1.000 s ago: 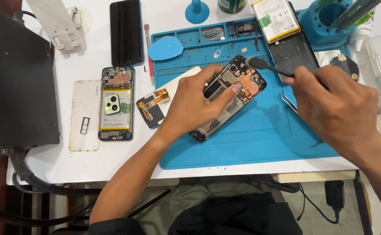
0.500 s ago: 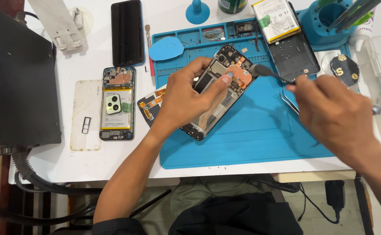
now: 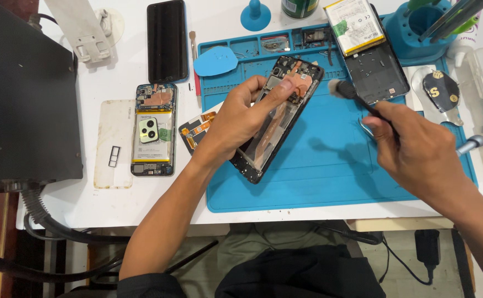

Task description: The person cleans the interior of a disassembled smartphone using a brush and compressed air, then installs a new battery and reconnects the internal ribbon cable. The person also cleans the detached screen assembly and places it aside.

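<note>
left hand [image 3: 240, 122] gripping opened phone [image 3: 277, 118] — right hand [image 3: 418, 152], brush [image 3: 353, 94]

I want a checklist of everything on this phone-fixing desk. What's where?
Surface: white table with a blue repair mat on it.
Job's things: opened phone tilted up over the mat; small brush beside its top end.
Clutter: second opened phone, black phone, blue pick, battery on a back cover, blue tool holder.
Grippers: left hand holds the opened phone; right hand holds the brush.
Cables: grey hoses lower left.
Surroundings: black machine at left.
</note>
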